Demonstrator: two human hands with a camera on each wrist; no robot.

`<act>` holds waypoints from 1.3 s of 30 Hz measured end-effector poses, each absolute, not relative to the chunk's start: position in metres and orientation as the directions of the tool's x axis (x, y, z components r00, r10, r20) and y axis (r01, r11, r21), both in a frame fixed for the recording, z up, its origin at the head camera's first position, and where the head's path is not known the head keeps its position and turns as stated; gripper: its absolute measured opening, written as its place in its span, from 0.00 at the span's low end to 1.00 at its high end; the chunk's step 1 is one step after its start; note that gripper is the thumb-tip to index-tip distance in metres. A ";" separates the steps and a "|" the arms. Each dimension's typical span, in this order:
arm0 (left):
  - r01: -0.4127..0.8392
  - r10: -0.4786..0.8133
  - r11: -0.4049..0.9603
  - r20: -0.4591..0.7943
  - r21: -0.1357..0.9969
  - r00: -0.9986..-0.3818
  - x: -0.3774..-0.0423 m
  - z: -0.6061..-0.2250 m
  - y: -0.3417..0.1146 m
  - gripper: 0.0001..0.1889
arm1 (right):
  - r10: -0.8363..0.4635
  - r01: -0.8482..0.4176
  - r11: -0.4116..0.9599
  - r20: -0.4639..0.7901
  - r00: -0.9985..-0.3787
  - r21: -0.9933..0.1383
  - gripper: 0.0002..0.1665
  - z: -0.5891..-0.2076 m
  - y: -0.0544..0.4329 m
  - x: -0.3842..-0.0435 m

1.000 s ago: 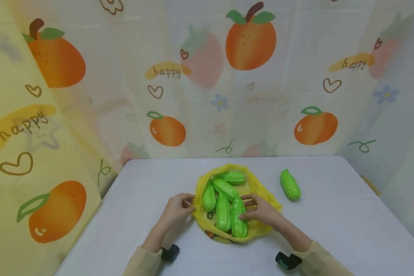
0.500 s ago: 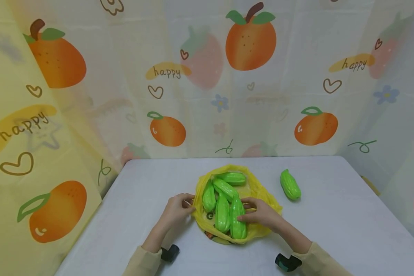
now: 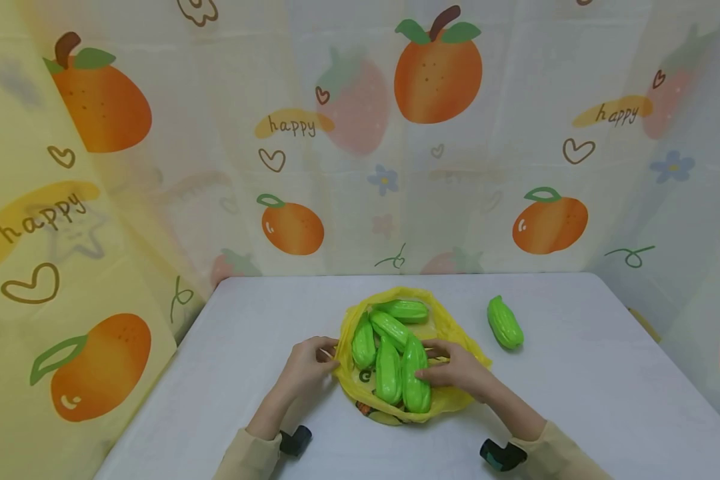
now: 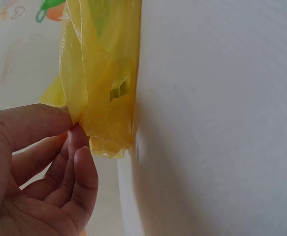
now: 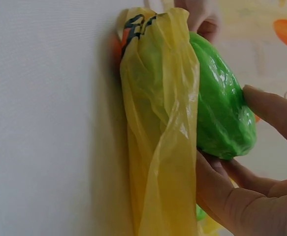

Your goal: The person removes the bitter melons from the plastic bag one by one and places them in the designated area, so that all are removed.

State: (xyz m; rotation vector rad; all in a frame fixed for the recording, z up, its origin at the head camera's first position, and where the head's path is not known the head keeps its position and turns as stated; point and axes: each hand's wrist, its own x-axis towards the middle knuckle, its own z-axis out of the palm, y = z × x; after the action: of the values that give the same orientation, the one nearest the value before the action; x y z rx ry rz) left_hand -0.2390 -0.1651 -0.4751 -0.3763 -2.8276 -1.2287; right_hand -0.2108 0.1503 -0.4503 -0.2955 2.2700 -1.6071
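A yellow plastic bag (image 3: 459,335) lies spread open on the table with several glossy, ridged green zucchini inside. My left hand (image 3: 307,365) pinches the bag's left rim between thumb and index finger, seen close up in the left wrist view on the yellow film (image 4: 106,105). My right hand (image 3: 459,371) reaches over the right rim and grips the rightmost zucchini (image 3: 417,385), thumb on its upper side and fingers along its right. In the right wrist view this zucchini (image 5: 222,110) sticks up above the bag wall (image 5: 165,128), its lower part hidden behind the film.
Outside the bag, one more zucchini (image 3: 505,323) lies at the back right of the white table (image 3: 582,373). A fruit-patterned curtain (image 3: 360,200) hangs behind and along both sides. A black wrist camera (image 3: 297,441) sits by the left sleeve, another (image 3: 503,456) by the right.
The right hand and the zucchini it grips have shifted slightly left and then back right. The left hand stays on the bag's rim.
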 end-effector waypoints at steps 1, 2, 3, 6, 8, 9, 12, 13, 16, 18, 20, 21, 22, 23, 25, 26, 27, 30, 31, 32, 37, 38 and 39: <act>0.233 0.205 0.658 0.127 0.716 -0.970 -0.239 -0.475 -0.165 0.18 | -0.356 0.035 0.323 -0.155 -0.921 -0.946 0.44 -0.450 0.151 -0.211; 0.234 0.206 0.658 0.128 0.716 -0.970 -0.239 -0.475 -0.165 0.18 | -0.351 0.040 0.312 -0.154 -0.924 -0.949 0.44 -0.449 0.152 -0.212; 0.234 0.207 0.658 0.128 0.716 -0.970 -0.239 -0.475 -0.165 0.18 | -0.348 0.046 0.298 -0.153 -0.925 -0.953 0.44 -0.449 0.153 -0.212; 0.234 0.207 0.657 0.127 0.717 -0.970 -0.240 -0.475 -0.165 0.18 | -0.355 0.066 0.254 -0.156 -0.922 -0.965 0.45 -0.446 0.157 -0.213; 0.234 0.208 0.656 0.126 0.717 -0.970 -0.240 -0.475 -0.164 0.18 | -0.354 0.071 0.244 -0.157 -0.922 -0.967 0.45 -0.444 0.159 -0.213; 0.235 0.210 0.656 0.126 0.717 -0.970 -0.240 -0.475 -0.164 0.18 | -0.355 0.074 0.241 -0.159 -0.921 -0.968 0.45 -0.444 0.160 -0.213; 0.242 0.214 0.656 0.131 0.715 -0.968 -0.240 -0.475 -0.164 0.18 | -0.353 0.071 0.241 -0.155 -0.923 -0.968 0.44 -0.441 0.163 -0.213; 0.243 0.215 0.655 0.131 0.716 -0.968 -0.240 -0.475 -0.164 0.18 | -0.352 0.069 0.241 -0.153 -0.923 -0.968 0.44 -0.440 0.164 -0.213; 0.244 0.215 0.652 0.134 0.718 -0.967 -0.240 -0.476 -0.165 0.18 | -0.351 0.064 0.241 -0.148 -0.925 -0.968 0.43 -0.436 0.167 -0.212; 0.242 0.214 0.652 0.132 0.719 -0.968 -0.240 -0.476 -0.165 0.18 | -0.351 0.060 0.244 -0.145 -0.925 -0.968 0.43 -0.434 0.170 -0.212; 0.240 0.213 0.653 0.131 0.718 -0.968 -0.240 -0.476 -0.165 0.18 | -0.349 0.057 0.247 -0.144 -0.926 -0.967 0.43 -0.432 0.172 -0.212; 0.240 0.213 0.654 0.130 0.717 -0.968 -0.240 -0.476 -0.165 0.18 | -0.346 0.057 0.249 -0.143 -0.927 -0.967 0.43 -0.432 0.173 -0.212; 0.241 0.214 0.655 0.130 0.716 -0.968 -0.240 -0.476 -0.165 0.18 | -0.346 0.056 0.251 -0.144 -0.927 -0.966 0.43 -0.431 0.175 -0.212; 0.240 0.214 0.656 0.129 0.715 -0.968 -0.240 -0.476 -0.165 0.18 | -0.344 0.057 0.252 -0.145 -0.928 -0.966 0.43 -0.431 0.176 -0.212; 0.238 0.213 0.656 0.127 0.716 -0.969 -0.240 -0.476 -0.165 0.18 | -0.334 0.060 0.255 -0.146 -0.931 -0.965 0.42 -0.430 0.178 -0.212; 0.237 0.213 0.657 0.126 0.716 -0.969 -0.240 -0.476 -0.165 0.18 | -0.326 0.062 0.258 -0.148 -0.934 -0.964 0.42 -0.429 0.180 -0.212; 0.237 0.213 0.658 0.125 0.715 -0.969 -0.240 -0.476 -0.165 0.18 | -0.320 0.063 0.262 -0.148 -0.936 -0.963 0.42 -0.429 0.181 -0.212; 0.234 0.211 0.660 0.123 0.714 -0.970 -0.240 -0.476 -0.165 0.18 | -0.297 0.067 0.280 -0.153 -0.943 -0.958 0.41 -0.427 0.184 -0.212; 0.234 0.211 0.660 0.123 0.714 -0.970 -0.240 -0.476 -0.165 0.18 | -0.292 0.067 0.287 -0.154 -0.944 -0.956 0.41 -0.426 0.186 -0.212; 0.235 0.211 0.660 0.124 0.714 -0.970 -0.240 -0.475 -0.165 0.18 | -0.285 0.068 0.294 -0.155 -0.946 -0.953 0.41 -0.425 0.187 -0.212; 0.236 0.210 0.652 0.127 0.721 -0.969 -0.239 -0.475 -0.165 0.17 | -0.276 0.065 0.303 -0.153 -0.949 -0.951 0.41 -0.422 0.195 -0.212; 0.235 0.209 0.650 0.128 0.722 -0.970 -0.238 -0.474 -0.165 0.17 | -0.275 0.062 0.303 -0.150 -0.950 -0.951 0.41 -0.422 0.196 -0.212; 0.236 0.208 0.649 0.129 0.723 -0.970 -0.238 -0.474 -0.165 0.17 | -0.278 0.058 0.303 -0.147 -0.949 -0.951 0.41 -0.421 0.198 -0.212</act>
State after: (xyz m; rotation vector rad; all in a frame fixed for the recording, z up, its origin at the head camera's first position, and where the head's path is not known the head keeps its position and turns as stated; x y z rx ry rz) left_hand -0.2382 -0.1650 -0.4741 -0.3795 -2.8212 -1.2450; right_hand -0.2124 0.1980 -0.4214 -0.1991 2.2909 -1.6907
